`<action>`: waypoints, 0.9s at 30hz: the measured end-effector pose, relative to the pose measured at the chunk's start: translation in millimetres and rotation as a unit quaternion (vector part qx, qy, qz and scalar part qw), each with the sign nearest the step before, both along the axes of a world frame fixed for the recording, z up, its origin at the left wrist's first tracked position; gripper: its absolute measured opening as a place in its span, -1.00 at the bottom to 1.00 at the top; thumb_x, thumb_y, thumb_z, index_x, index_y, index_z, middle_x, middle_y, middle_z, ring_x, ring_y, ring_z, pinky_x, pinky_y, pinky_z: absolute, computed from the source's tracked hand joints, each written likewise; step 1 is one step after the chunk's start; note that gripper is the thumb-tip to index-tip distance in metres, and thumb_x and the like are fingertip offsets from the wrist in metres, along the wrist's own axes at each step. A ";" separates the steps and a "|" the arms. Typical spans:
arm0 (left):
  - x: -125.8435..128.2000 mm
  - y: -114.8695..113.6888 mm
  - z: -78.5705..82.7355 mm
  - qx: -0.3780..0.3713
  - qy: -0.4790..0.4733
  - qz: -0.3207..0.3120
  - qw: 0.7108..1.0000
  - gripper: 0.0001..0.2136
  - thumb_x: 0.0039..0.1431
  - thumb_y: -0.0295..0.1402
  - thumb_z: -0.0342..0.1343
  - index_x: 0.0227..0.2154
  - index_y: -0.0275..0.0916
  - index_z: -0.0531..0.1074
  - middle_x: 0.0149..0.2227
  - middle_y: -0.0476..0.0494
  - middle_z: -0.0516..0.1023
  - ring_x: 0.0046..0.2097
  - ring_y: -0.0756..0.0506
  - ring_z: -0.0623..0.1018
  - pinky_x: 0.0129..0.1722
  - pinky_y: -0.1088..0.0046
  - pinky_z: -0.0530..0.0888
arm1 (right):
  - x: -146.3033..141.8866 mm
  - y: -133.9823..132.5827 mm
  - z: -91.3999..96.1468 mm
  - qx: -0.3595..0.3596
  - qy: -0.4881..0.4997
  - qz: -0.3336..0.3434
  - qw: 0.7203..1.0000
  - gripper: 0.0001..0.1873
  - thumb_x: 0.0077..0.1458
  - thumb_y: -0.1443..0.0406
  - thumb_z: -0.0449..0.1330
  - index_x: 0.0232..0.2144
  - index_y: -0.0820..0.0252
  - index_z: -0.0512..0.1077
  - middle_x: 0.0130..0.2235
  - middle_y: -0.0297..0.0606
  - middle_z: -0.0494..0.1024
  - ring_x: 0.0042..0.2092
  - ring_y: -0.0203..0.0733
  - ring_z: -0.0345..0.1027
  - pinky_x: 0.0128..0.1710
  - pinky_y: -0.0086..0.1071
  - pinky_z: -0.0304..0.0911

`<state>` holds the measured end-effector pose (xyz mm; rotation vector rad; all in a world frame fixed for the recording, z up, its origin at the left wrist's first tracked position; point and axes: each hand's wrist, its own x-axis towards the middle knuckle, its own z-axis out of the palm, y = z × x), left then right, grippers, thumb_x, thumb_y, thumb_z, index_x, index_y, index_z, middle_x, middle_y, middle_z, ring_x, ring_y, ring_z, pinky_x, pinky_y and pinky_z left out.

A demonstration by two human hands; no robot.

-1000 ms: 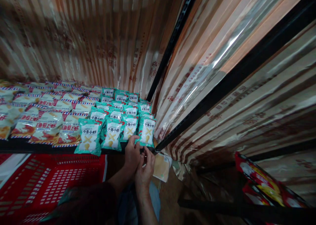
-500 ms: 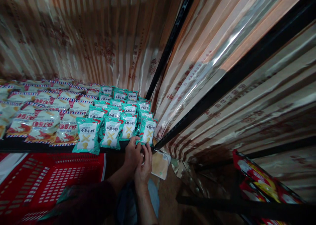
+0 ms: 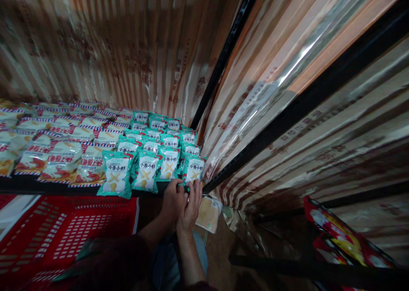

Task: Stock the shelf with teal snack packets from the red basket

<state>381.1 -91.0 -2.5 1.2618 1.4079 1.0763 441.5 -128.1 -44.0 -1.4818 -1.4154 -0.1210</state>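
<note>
Rows of small teal-and-white snack bags stand at the right end of a shelf, their fronts facing me. At the lower edge of the front-right snack bag (image 3: 195, 168), my two hands are close together. My left hand (image 3: 174, 200) has its fingers bent around the bag's lower left corner. Against the bottom front of the same bag, the fingers of my right hand (image 3: 191, 206) are pressed, with the thumb hidden. Just left stands another teal snack bag (image 3: 168, 163), near my left fingertips.
Larger white-and-red snack bags (image 3: 60, 159) fill the shelf to the left. Below the black shelf edge (image 3: 83, 190) sits a red plastic basket (image 3: 86, 227). A black post (image 3: 255, 148) slants on the right before pleated sheeting. Red snack packs (image 3: 338, 231) lie at the lower right.
The view has shifted slightly, so the shelf appears a little further right. Both hands stay at the front-right bag, with the right fingers slightly higher over its lower edge.
</note>
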 end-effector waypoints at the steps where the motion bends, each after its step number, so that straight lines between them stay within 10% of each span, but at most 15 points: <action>1: 0.0 0.5 0.7 0.002 0.007 0.001 1.000 -0.79 0.08 -0.41 -0.07 -0.29 -0.25 0.44 -0.21 -0.26 0.56 -0.15 -0.15 0.52 -0.10 0.30 0.40 | 1.0 2.7 -0.2 0.000 -0.001 -0.001 1.000 -0.55 0.27 0.32 -0.13 0.19 0.21 0.15 0.29 0.03 0.06 0.33 -0.01 -0.19 0.18 0.14 -0.02; 27: 0.7 -8.2 2.0 0.056 -0.008 -0.016 0.998 -0.74 0.07 -0.34 -0.07 -0.26 -0.27 0.46 -0.08 -0.30 0.48 -0.03 -0.16 0.46 0.08 0.26 0.33 | 12.7 20.7 -9.7 0.022 0.001 0.005 1.000 -0.58 0.27 0.27 -0.11 0.12 0.25 0.25 0.22 0.04 0.23 0.30 -0.01 -0.05 0.16 0.15 0.05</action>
